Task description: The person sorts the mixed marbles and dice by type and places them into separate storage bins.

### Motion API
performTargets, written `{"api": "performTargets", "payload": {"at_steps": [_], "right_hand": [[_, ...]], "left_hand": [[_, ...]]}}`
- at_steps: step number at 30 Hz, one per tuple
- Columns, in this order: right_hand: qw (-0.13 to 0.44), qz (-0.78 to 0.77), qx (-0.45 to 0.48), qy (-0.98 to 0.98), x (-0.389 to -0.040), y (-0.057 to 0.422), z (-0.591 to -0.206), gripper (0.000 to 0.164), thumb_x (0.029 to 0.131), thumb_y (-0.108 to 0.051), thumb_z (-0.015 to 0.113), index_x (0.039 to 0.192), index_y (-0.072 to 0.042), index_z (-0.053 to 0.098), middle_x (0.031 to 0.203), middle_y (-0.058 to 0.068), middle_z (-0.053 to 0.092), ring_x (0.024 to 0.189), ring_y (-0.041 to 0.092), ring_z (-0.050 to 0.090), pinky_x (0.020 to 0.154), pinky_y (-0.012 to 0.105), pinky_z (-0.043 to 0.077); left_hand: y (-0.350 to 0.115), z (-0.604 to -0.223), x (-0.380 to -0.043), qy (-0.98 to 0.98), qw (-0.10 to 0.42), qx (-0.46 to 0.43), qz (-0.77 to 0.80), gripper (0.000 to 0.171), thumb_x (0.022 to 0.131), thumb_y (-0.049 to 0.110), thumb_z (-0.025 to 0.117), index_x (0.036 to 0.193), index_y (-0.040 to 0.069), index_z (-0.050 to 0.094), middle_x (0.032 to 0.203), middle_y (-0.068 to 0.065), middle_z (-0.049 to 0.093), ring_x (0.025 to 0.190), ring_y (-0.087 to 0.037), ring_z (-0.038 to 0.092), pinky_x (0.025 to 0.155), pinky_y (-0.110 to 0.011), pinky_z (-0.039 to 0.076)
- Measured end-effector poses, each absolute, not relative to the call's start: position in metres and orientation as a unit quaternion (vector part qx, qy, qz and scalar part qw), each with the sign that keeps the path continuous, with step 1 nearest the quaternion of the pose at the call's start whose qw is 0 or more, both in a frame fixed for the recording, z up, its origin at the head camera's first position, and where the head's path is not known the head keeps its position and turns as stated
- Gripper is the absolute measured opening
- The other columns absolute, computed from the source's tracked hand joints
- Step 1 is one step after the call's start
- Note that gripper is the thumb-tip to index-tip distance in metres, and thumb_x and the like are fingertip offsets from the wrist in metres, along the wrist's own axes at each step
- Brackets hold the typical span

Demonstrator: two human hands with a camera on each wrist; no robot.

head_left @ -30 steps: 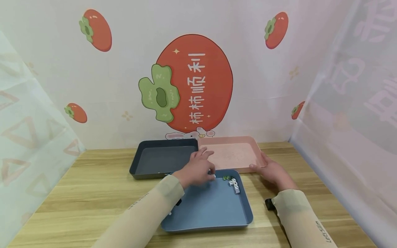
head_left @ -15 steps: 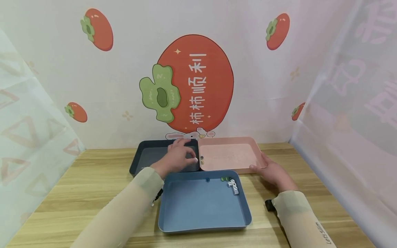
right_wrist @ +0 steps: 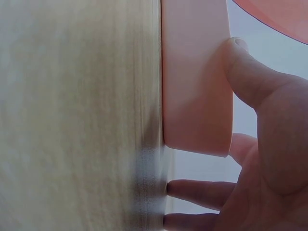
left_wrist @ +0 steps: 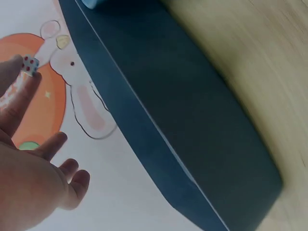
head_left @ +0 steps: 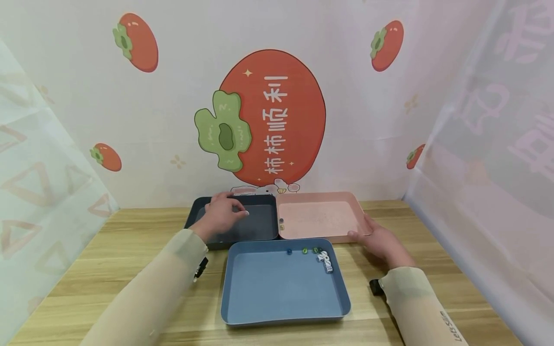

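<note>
Between thumb and index finger my left hand [head_left: 220,216] pinches a small white die [left_wrist: 30,65], whose red dots show in the left wrist view. That hand is over the dark navy tray [head_left: 261,226], its other fingers spread. At the right, my right hand [head_left: 381,242] holds the near right corner of the pink tray [head_left: 320,216]. In the right wrist view its thumb [right_wrist: 238,62] lies on the rim, and the lower fingers reach down to the table. Nearest to me stands the blue tray [head_left: 281,288], with several white dice [head_left: 328,265] in its far right corner.
Green glass beads [head_left: 305,251] and a blue bead [head_left: 289,252] lie along the blue tray's far wall. Two tiny objects [head_left: 282,227] sit at the pink tray's left wall. All three trays stand close together on the wooden table [head_left: 108,288], before a printed backdrop.
My left hand has gone from the blue tray's far side leftward to above the navy tray, carrying the die. A green bead has shifted slightly left. My right hand has stayed put.
</note>
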State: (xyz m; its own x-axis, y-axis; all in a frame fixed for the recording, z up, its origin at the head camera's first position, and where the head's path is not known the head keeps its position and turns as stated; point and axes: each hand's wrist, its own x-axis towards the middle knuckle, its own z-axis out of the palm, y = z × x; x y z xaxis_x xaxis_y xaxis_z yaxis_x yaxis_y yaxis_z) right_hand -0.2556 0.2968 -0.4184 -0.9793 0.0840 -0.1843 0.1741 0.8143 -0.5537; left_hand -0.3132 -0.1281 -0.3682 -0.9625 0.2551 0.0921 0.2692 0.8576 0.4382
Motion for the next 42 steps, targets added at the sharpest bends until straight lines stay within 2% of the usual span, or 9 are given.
{"api": "performTargets", "payload": {"at_steps": [7,11,23,34,42], "right_hand": [[0.081,-0.309,0.071,0.945,-0.256,0.298,-0.418,0.103,0.080,-0.068,0.053,0.150,-0.014,0.000,0.144,0.034,0.019,0.128,0.052,0.022,0.099,0.063,0.019],[0.081,-0.301,0.069,0.948,-0.255,0.296,-0.416,0.105,0.078,-0.072,0.051,0.151,-0.014,0.002,0.144,0.034,0.020,0.127,0.052,0.023,0.098,0.064,0.020],[0.082,-0.305,0.070,0.946,-0.254,0.296,-0.416,0.103,0.080,-0.069,0.052,0.150,-0.014,0.000,0.144,0.034,0.019,0.127,0.052,0.022,0.098,0.064,0.019],[0.078,-0.301,0.065,0.948,-0.255,0.296,-0.419,0.102,0.080,-0.068,0.052,0.150,-0.013,0.001,0.143,0.034,0.021,0.127,0.052,0.024,0.098,0.064,0.020],[0.084,-0.309,0.078,0.944,-0.257,0.295,-0.420,0.102,0.080,-0.067,0.053,0.150,-0.016,-0.001,0.144,0.034,0.018,0.128,0.052,0.022,0.098,0.064,0.019]], "left_hand": [[-0.144,-0.369,-0.317,-0.975,-0.001,-0.115,-0.191,0.019,0.089,0.034,0.063,0.093,0.019,0.073,0.139,-0.017,0.040,0.132,-0.041,0.014,0.093,-0.066,0.016],[-0.151,-0.372,-0.316,-0.979,-0.005,-0.108,-0.173,0.019,0.090,0.033,0.061,0.094,0.018,0.072,0.140,-0.020,0.037,0.132,-0.042,0.012,0.094,-0.066,0.015],[-0.153,-0.377,-0.316,-0.976,0.050,-0.097,-0.187,0.019,0.093,0.028,0.058,0.105,0.016,0.067,0.141,-0.024,0.028,0.131,-0.043,0.011,0.094,-0.066,0.013],[-0.146,-0.378,-0.319,-0.975,0.031,-0.096,-0.200,0.022,0.092,0.031,0.058,0.106,0.016,0.067,0.141,-0.022,0.029,0.131,-0.042,0.013,0.094,-0.063,0.015],[-0.130,-0.371,-0.312,-0.970,0.018,-0.115,-0.214,0.023,0.091,0.033,0.059,0.107,0.017,0.066,0.143,-0.020,0.029,0.133,-0.039,0.011,0.096,-0.063,0.013]]}}
